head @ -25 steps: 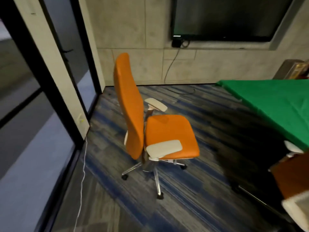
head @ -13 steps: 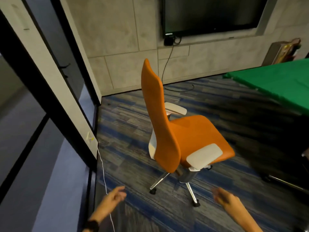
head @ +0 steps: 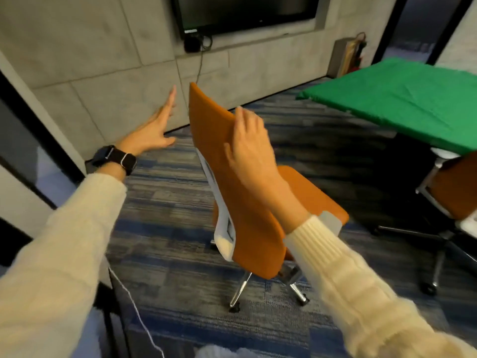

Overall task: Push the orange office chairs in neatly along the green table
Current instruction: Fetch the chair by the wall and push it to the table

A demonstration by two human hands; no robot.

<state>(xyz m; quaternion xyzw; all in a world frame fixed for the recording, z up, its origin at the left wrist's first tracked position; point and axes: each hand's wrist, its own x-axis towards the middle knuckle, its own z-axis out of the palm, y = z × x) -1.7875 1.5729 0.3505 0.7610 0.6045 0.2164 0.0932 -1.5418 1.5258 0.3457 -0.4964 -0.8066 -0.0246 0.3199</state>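
Observation:
An orange office chair [head: 247,228] with white armrests and a chrome wheeled base stands on the carpet in front of me, its tall backrest toward me. It stands apart from the green table [head: 402,99] at the right. My right hand [head: 250,146] lies on the upper rear of the backrest, fingers curled over its top edge. My left hand [head: 152,130] is spread flat in the air just left of the backrest and does not touch it. A second orange chair [head: 454,192] stands partly under the table's near edge.
A dark glass partition [head: 15,125] runs along the left, with a thin white cable [head: 134,306] on the floor beside it. A wall screen [head: 245,11] hangs ahead, its cord dropping behind the chair. A brown box [head: 346,55] stands in the far corner.
Both arms have come up from low in the frame. My right hand has landed on the backrest's top and my left has reached beside it. The chair now looks closer.

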